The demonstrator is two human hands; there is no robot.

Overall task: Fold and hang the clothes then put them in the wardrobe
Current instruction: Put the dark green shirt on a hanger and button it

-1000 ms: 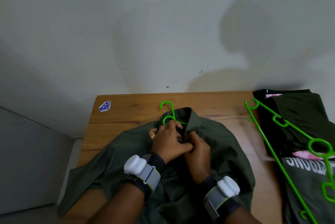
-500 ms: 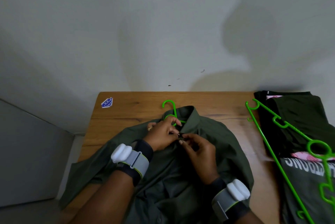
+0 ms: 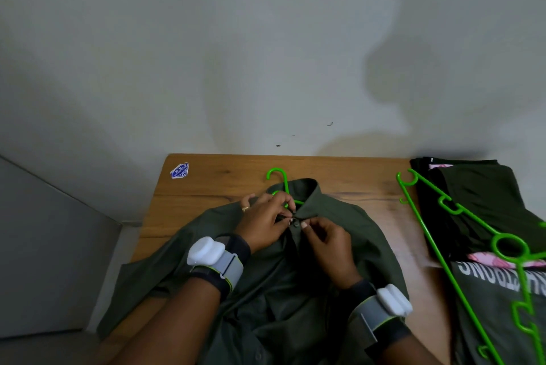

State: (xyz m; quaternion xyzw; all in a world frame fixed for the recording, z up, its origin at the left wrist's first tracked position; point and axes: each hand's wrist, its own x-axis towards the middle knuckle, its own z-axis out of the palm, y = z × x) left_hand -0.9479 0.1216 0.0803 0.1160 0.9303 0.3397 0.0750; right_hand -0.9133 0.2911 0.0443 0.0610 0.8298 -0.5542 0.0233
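My left hand [image 3: 266,226] and right hand [image 3: 328,243] each pinch olive shirt [image 3: 348,226] either side of top button [image 3: 296,224]; shirt spread mid-surface [image 3: 224,184] on green hanger [image 3: 285,183], hook toward far edge. Best: hold cloth taut, tilt button edgewise through hole.

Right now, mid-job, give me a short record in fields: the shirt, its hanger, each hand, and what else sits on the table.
shirt: dark green shirt, front up on the wooden table, collar toward the wall
hanger: green hanger inside the shirt, hook sticking out of the collar
left hand: left hand pinches the shirt front beside the top button
right hand: right hand pinches the opposite edge at that button
button fastened: cannot tell
right side: spare green hangers over a pile of dark clothes
far left corner: blue sticker
wardrobe: not in view
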